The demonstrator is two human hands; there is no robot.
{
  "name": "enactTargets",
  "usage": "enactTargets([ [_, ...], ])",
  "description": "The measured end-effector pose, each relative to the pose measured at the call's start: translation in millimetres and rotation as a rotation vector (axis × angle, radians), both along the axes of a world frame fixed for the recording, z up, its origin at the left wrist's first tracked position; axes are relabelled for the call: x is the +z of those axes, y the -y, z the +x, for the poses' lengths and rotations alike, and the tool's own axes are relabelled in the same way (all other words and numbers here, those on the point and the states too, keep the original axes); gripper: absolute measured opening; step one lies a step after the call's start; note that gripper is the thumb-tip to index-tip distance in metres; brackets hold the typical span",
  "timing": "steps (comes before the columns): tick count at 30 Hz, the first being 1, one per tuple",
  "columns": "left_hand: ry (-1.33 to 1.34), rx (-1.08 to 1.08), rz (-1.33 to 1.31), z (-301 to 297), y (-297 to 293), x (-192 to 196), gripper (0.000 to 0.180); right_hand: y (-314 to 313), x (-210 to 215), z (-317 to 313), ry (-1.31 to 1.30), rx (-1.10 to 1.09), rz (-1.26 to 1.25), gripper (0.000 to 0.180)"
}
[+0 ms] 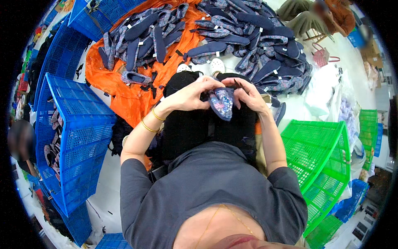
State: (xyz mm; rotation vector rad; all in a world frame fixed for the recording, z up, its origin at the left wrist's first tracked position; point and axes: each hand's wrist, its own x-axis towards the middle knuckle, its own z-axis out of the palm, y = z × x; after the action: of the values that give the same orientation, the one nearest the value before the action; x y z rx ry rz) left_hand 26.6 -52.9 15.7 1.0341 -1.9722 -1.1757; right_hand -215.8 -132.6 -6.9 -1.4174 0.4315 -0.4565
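A navy floral fabric slipper (222, 108) is held over my lap, its rounded toe pointing toward me. My left hand (195, 94) is closed on its left side, thumb and fingers pinching the fabric. On the other side, the curled fingers of my right hand (251, 97) grip the slipper near its opening. A slim, dark, pointed thing (238, 83) shows at the right fingers; its kind is too small to make out. Beyond my knees, a single slipper (136, 78) lies at the near edge of an orange sheet (99, 79).
Large slipper piles (269, 50) spread ahead, partly over the orange sheet. Blue plastic crates (83, 137) stand on my left, one holding slippers. A green crate (311, 145) stands close by my right arm. Another person (306, 18) sits at the far right, near a pink-and-white bag (321, 56).
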Motion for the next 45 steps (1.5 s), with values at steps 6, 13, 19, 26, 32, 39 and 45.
enactTargets([
  [6,0.052,0.033,-0.054,-1,-10,-16,0.059,-3,-14,-1,-0.001,0.116,-0.055,0.038],
  [13,-0.198,-0.070,0.282,8,-23,-22,0.061,-4,-7,-16,-0.121,-0.002,0.085,0.032],
  [19,-0.148,-0.020,0.423,12,-15,-9,0.050,-3,2,-17,-0.137,0.033,0.019,0.042],
  [26,0.048,-0.054,0.140,2,-6,7,0.040,-10,8,-12,-0.230,0.056,-0.038,0.035],
  [32,0.049,0.023,0.243,-5,-2,32,0.036,-22,6,-1,-0.061,-0.140,-0.035,0.031],
  [39,0.153,0.096,0.171,-5,-6,28,0.035,-30,-6,13,0.170,-0.361,-0.440,0.010],
  [45,0.072,0.056,0.286,-2,-12,10,0.032,-37,-1,20,0.078,-0.361,-0.477,0.006],
])
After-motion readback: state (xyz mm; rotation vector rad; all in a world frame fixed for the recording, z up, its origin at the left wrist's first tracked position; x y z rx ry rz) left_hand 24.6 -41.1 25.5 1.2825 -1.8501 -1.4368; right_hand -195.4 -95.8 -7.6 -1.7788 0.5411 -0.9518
